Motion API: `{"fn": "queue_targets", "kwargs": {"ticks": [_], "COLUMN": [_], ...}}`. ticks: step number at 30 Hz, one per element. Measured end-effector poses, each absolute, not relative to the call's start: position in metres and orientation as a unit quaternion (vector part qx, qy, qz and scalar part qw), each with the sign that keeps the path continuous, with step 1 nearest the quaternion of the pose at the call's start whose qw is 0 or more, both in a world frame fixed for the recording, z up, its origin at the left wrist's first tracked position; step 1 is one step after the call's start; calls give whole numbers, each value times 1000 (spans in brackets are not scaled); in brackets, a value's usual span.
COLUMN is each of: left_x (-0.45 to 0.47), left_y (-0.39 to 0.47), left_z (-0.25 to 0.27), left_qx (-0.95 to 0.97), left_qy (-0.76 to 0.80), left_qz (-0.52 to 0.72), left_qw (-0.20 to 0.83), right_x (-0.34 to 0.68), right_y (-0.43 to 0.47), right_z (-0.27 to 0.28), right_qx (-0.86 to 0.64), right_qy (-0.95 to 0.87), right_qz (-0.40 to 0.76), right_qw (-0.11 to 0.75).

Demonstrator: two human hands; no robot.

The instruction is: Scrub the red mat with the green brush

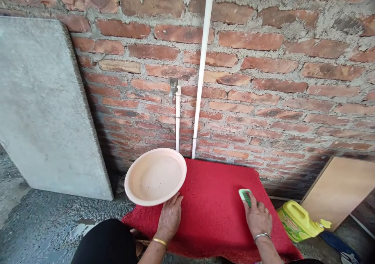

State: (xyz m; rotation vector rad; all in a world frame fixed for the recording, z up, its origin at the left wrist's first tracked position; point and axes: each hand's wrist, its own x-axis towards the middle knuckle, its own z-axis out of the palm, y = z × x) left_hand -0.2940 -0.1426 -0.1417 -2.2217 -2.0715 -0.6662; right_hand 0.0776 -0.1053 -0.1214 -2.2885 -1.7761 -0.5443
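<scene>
A pale pink plastic basin is at the far left corner of a red fleecy cloth, which covers a low table. My left hand, with a gold bangle at the wrist, is closed at the basin's near rim; some of its fingers are hidden beneath the edge. Only a few dark specks show inside the basin. Farther right, my right hand grips a green and white scrubbing brush against the cloth. A silver bangle circles that wrist.
Behind the table rises a brick wall with white pipes. A grey slab leans at the left. On the right are a yellow jug and a tan board. The concrete floor looks wet.
</scene>
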Motion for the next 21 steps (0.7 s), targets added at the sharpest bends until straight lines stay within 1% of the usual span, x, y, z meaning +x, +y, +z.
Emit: {"fn": "queue_targets", "kwargs": {"ticks": [3,6,9,13,17,19,21], "left_x": [-294,-294,-294,-298,-304,-306,-307], "left_y": [-142,-142,-141,-139,-137,-137,-138], "left_z": [-142,-144,-150,-163,-171,-173,-174], "left_qx": [-717,-715,-704,-692,-685,-684,-687], "left_qy": [-666,-664,-668,-666,-662,-662,-659], "left_qz": [-204,-218,-238,-273,-296,-298,-296], "left_qw": [20,21,32,55,73,77,80], "right_x": [119,123,76,-30,-102,-104,-81], "right_y": [-107,-105,-101,-103,-106,-100,-89], "right_z": [-129,-128,-121,-123,-137,-136,-129], "right_qx": [-805,-810,-759,-627,-550,-552,-581], "right_qy": [-540,-514,-585,-735,-803,-807,-793], "right_qz": [-212,-227,-206,-129,-93,-86,-78], "right_qw": [129,169,198,224,211,189,165]}}
